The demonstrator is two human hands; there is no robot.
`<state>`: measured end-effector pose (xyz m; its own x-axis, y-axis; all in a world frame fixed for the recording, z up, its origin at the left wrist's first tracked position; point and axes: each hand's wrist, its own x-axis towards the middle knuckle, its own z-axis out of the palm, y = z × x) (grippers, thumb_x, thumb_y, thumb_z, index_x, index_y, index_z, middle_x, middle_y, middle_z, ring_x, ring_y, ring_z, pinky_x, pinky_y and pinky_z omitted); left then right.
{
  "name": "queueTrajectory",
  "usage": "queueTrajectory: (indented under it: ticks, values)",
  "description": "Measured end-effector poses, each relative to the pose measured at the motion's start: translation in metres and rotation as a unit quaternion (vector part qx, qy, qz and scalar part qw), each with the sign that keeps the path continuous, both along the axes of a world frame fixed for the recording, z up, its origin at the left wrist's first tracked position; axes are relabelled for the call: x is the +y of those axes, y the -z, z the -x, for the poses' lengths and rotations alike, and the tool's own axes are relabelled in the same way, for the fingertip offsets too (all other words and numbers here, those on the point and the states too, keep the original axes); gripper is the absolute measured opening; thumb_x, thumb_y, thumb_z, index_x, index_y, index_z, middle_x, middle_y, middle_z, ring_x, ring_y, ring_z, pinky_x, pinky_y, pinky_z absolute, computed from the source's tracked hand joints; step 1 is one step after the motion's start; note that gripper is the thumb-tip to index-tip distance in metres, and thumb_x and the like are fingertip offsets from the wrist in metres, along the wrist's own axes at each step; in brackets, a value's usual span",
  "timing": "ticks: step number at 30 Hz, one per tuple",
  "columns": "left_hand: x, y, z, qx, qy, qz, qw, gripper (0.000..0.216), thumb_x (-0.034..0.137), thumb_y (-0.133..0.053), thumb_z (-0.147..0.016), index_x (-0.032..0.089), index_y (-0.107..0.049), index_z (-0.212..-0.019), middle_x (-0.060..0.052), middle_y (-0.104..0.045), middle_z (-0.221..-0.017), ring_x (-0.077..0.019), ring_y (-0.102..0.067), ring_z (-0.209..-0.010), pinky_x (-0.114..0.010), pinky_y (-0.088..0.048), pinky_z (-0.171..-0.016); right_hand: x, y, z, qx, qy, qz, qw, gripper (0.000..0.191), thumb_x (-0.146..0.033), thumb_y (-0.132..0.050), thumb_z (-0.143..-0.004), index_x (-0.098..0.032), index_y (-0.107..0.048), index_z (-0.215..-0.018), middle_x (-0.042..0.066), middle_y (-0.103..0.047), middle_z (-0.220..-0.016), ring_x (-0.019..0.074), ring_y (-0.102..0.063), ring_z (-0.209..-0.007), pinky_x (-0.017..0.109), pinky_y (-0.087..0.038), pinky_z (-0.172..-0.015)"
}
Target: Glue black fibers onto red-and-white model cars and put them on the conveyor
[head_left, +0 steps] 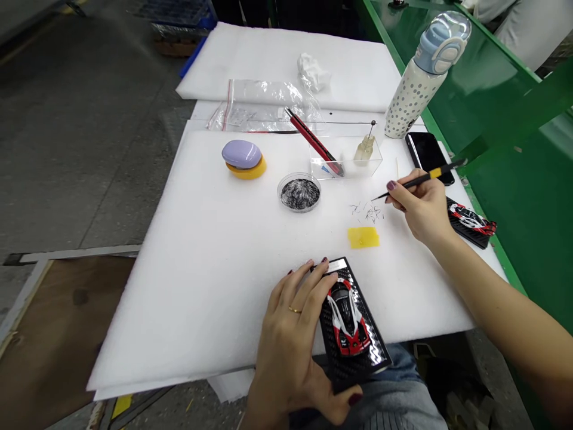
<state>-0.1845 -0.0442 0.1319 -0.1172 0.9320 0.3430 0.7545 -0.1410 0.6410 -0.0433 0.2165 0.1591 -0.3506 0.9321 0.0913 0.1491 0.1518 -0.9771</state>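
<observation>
My left hand (290, 334) grips a black display base by its left side, at the front edge of the foam-covered table. A red, white and black model car (348, 319) is mounted on that base (378, 352). Between the fingers of my right hand (423, 206) is a pair of black tweezers (414, 181) with a yellow band. Their tip is at a scatter of tiny dark slivers (371, 212) on the white foam. Just below the slivers lies a yellow sticky patch (363, 237). A round clear dish (299, 192) full of fine black pieces sits to the left.
Behind the dish, a clear tray (376, 170) holds a small glass bottle (364, 149), with a red cutter (316, 143) leaning on it. A lilac-and-yellow case (244, 158) stands left. A water bottle (414, 89), phone (430, 156) and second model car (471, 220) line the right edge.
</observation>
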Motion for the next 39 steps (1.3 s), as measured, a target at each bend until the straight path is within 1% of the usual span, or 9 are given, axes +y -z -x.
queueTrajectory:
  ticks: [3, 6, 8, 16, 23, 26, 29, 35, 39]
  values:
    - [0.0, -0.003, 0.0, 0.001, 0.008, 0.025, 1.0, 0.103, 0.087, -0.049, -0.074, 0.018, -0.043, -0.15, -0.017, -0.051, -0.156, -0.0426, -0.045, -0.144, -0.059, -0.037, -0.116, -0.027, -0.003, -0.015, 0.028, -0.051, 0.028, 0.998, 0.047, -0.054, -0.092, -0.064, -0.024, -0.056, -0.066, -0.001, -0.063, -0.06, 0.0132, -0.054, -0.052, 0.029, -0.041, -0.048]
    - [0.001, -0.004, 0.0, -0.001, 0.007, 0.024, 1.0, 0.104, 0.09, -0.046, -0.074, 0.018, -0.043, -0.149, -0.016, -0.051, -0.156, -0.0415, -0.044, -0.145, -0.058, -0.036, -0.117, -0.05, -0.004, -0.024, 0.013, -0.106, 0.037, 0.994, 0.045, -0.048, -0.094, -0.063, -0.023, -0.056, -0.059, 0.001, -0.067, -0.064, 0.0154, -0.061, -0.058, 0.03, -0.048, -0.052]
    - [0.001, -0.004, 0.0, -0.004, 0.005, 0.021, 1.0, 0.105, 0.091, -0.048, -0.072, 0.019, -0.043, -0.149, -0.016, -0.052, -0.155, -0.0419, -0.045, -0.144, -0.058, -0.035, -0.118, -0.058, -0.002, -0.026, 0.008, -0.115, 0.028, 0.993, 0.042, -0.043, -0.094, -0.064, -0.022, -0.058, -0.059, 0.001, -0.069, -0.066, 0.0158, -0.062, -0.06, 0.03, -0.048, -0.053]
    - [0.001, -0.007, -0.003, -0.004, -0.001, 0.02, 1.0, 0.104, 0.088, -0.054, -0.072, 0.018, -0.045, -0.148, -0.017, -0.053, -0.154, -0.0421, -0.045, -0.144, -0.059, -0.034, -0.119, -0.059, 0.004, -0.025, -0.008, -0.113, 0.006, 0.994, 0.038, -0.038, -0.093, -0.066, -0.022, -0.059, -0.059, 0.002, -0.069, -0.067, 0.0155, -0.058, -0.061, 0.031, -0.045, -0.054]
    - [0.002, -0.005, -0.001, 0.006, 0.003, 0.008, 1.0, 0.105, 0.09, -0.051, -0.072, 0.018, -0.044, -0.148, -0.018, -0.054, -0.153, -0.042, -0.046, -0.144, -0.059, -0.035, -0.118, -0.063, -0.001, -0.025, 0.021, -0.107, 0.018, 0.994, 0.043, -0.043, -0.093, -0.066, -0.023, -0.055, -0.058, 0.001, -0.067, -0.065, 0.0155, -0.059, -0.059, 0.03, -0.046, -0.054]
    - [0.001, -0.007, -0.001, -0.001, 0.004, 0.01, 1.0, 0.103, 0.09, -0.043, -0.077, 0.017, -0.045, -0.149, -0.017, -0.055, -0.152, -0.0424, -0.048, -0.143, -0.06, -0.034, -0.118, -0.079, -0.008, -0.024, 0.09, -0.087, 0.045, 0.991, 0.044, -0.046, -0.091, -0.07, -0.024, -0.053, -0.062, -0.002, -0.06, -0.059, 0.0142, -0.056, -0.054, 0.029, -0.045, -0.05]
    - [0.001, -0.013, -0.006, -0.042, -0.02, 0.018, 0.999, 0.096, 0.088, -0.032, -0.085, 0.019, -0.047, -0.149, -0.014, -0.058, -0.15, -0.0396, -0.049, -0.143, -0.059, -0.034, -0.12, -0.108, -0.012, -0.019, 0.172, -0.069, 0.048, 0.982, 0.04, -0.04, -0.087, -0.078, -0.025, -0.051, -0.066, -0.006, -0.05, -0.054, 0.0126, -0.049, -0.049, 0.028, -0.041, -0.046]
    - [0.007, -0.017, -0.023, -0.106, -0.096, -0.003, 0.99, 0.089, 0.086, -0.024, -0.089, 0.019, -0.057, -0.139, -0.011, -0.065, -0.141, -0.0356, -0.054, -0.138, -0.054, -0.033, -0.121, -0.151, -0.003, -0.006, 0.259, -0.042, 0.059, 0.963, 0.034, -0.032, -0.079, -0.086, -0.025, -0.05, -0.07, -0.004, -0.047, -0.054, 0.0136, -0.043, -0.048, 0.03, -0.032, -0.044]
    - [0.01, -0.008, -0.027, -0.073, -0.131, -0.004, 0.989, 0.065, 0.065, -0.027, -0.099, 0.021, -0.061, -0.133, -0.009, -0.068, -0.138, -0.0312, -0.055, -0.139, -0.049, -0.032, -0.121, -0.155, 0.002, -0.006, 0.247, -0.045, 0.059, 0.966, 0.034, -0.032, -0.077, -0.087, -0.025, -0.048, -0.07, -0.004, -0.048, -0.054, 0.013, -0.036, -0.046, 0.031, -0.029, -0.043]
